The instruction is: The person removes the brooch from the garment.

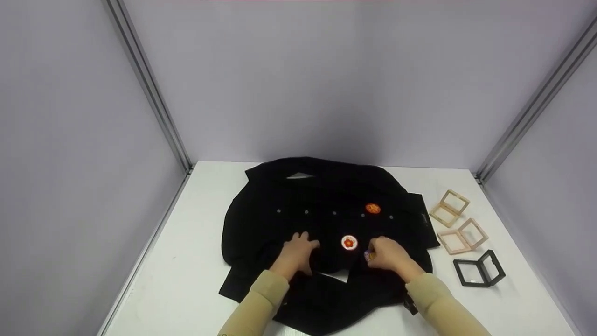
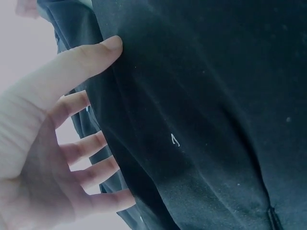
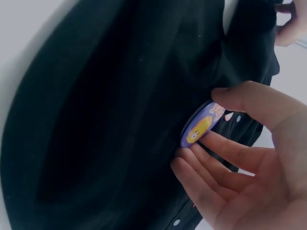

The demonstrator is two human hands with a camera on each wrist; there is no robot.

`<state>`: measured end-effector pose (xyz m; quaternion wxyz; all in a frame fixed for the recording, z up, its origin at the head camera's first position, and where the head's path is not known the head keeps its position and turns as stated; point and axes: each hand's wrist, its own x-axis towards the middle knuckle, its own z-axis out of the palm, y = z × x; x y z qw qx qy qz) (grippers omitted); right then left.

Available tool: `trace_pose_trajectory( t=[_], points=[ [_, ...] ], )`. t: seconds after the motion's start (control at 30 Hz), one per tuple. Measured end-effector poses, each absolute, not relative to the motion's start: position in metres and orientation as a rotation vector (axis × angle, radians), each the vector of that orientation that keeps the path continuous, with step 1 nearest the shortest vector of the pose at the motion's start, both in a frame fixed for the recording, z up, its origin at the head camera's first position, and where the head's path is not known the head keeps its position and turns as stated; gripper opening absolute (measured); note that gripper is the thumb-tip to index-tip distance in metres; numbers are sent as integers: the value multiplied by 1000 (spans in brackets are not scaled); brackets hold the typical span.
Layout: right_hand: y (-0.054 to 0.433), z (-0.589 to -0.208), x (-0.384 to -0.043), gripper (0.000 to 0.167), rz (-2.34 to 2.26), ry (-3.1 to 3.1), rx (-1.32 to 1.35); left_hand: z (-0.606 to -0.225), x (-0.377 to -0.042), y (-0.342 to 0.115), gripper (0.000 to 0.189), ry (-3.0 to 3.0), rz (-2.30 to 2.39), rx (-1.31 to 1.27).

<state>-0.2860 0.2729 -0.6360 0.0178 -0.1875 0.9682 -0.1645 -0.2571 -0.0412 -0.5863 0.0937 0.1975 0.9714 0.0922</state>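
A black buttoned shirt (image 1: 326,298) lies spread sideways on the white table. My right hand (image 1: 388,254) pinches a round purple badge (image 3: 201,125) with a yellow figure between thumb and fingers, against the cloth. My left hand (image 1: 295,254) rests on the shirt with fingers spread. In the left wrist view its thumb (image 2: 103,52) lies on the cloth, and the other fingertips meet a fold. On the shirt lie a white badge (image 1: 349,242) with a red flower and an orange-red badge (image 1: 372,208). How either is fixed is hidden.
At the right stand three hinged frames with clear panes: a light wooden one (image 1: 450,208), a pinkish one (image 1: 462,236) and a black one (image 1: 479,269), all opened out. A small dark object (image 1: 410,306) pokes out beside my right sleeve. Pale walls (image 1: 298,84) enclose the table.
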Motion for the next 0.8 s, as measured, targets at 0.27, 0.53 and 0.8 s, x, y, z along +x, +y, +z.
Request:
trace_pose_trajectory(
  t=[0.27,0.53,0.8],
  points=[
    [275,-648,-292,27,-531,2978,-498,-587,-257,-43,72,2889,268,604],
    [273,-654,-298,30,-495,2974,-449,-585,-255,-43,72,2883,253,595],
    [263,-615,-280,27,-552,2972,-515,-586,-256,-43,72,2884,244,583]
  ],
)
